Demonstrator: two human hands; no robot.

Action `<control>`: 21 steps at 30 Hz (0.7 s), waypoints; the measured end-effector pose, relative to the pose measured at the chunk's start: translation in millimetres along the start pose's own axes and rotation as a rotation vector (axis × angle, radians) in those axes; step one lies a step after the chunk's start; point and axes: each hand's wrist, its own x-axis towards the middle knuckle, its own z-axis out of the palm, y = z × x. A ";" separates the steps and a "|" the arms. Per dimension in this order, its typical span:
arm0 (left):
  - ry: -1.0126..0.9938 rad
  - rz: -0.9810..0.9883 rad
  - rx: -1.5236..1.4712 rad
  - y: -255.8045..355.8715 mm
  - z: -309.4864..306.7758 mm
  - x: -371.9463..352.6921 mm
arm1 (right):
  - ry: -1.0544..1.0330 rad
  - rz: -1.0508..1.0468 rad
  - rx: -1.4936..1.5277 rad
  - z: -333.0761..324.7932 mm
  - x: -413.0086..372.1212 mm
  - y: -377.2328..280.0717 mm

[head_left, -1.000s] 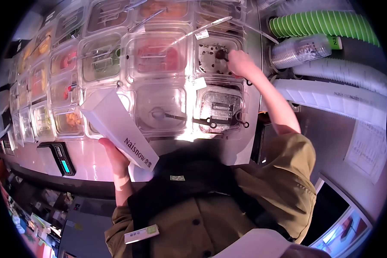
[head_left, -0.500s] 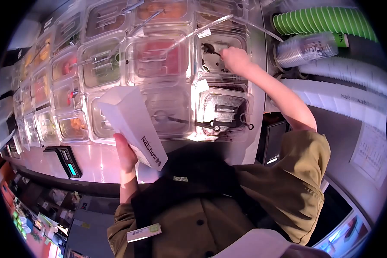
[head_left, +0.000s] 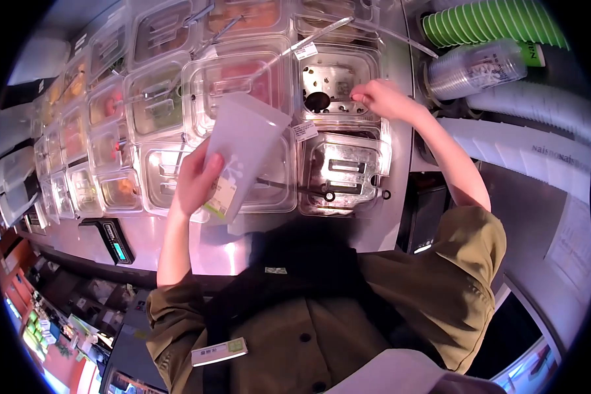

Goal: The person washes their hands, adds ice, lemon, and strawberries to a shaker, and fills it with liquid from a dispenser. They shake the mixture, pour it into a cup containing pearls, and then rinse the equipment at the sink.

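A bank of clear plastic lidded tubs [head_left: 154,98] fills the upper left and centre of the frame, set into a stainless steel counter [head_left: 177,243] that runs across the middle. At the upper right lie sideways stacks of green paper cups [head_left: 492,23], clear plastic cups [head_left: 479,65] and white paper cups [head_left: 538,108]. An open clear tub speckled with dark bits [head_left: 354,65] sits at upper centre, just left of those stacks. The tall white translucent plastic cup [head_left: 246,141] is left of centre, tilted over the tubs, a label on its lower side. The left hand [head_left: 196,180] wraps closed around its lower part. The right hand [head_left: 382,98] reaches into the open tub, fingers bunched shut on the thin handle of a dark round scoop [head_left: 317,102].
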 end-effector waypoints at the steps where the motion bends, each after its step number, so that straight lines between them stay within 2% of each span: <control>1: -0.022 -0.017 0.023 3.0 0.5 6.6 | -0.008 0.012 0.081 1.1 -0.4 8.2; 6: -0.148 -0.009 0.113 16.4 10.6 40.2 | -0.023 0.129 0.513 -9.1 -22.3 26.1; 7: -0.168 -0.017 0.132 24.0 16.8 44.8 | 0.032 0.114 0.612 -9.4 -28.4 30.4; 10: -0.226 0.063 0.172 26.5 31.2 61.5 | 0.243 0.050 0.483 -43.5 -58.7 3.8; 13: -0.233 0.182 0.134 37.4 52.0 65.9 | 0.444 -0.139 0.149 -73.2 -89.3 -35.5; 16: -0.236 0.257 0.048 37.7 64.6 66.3 | 0.563 -0.315 -0.409 -79.9 -108.2 -79.1; 19: -0.236 0.348 -0.016 32.8 67.8 65.2 | 0.857 -0.345 -0.678 -79.0 -123.5 -99.0; 21: -0.219 0.391 -0.055 31.3 67.7 61.7 | 0.902 -0.347 -0.685 -82.3 -129.6 -93.4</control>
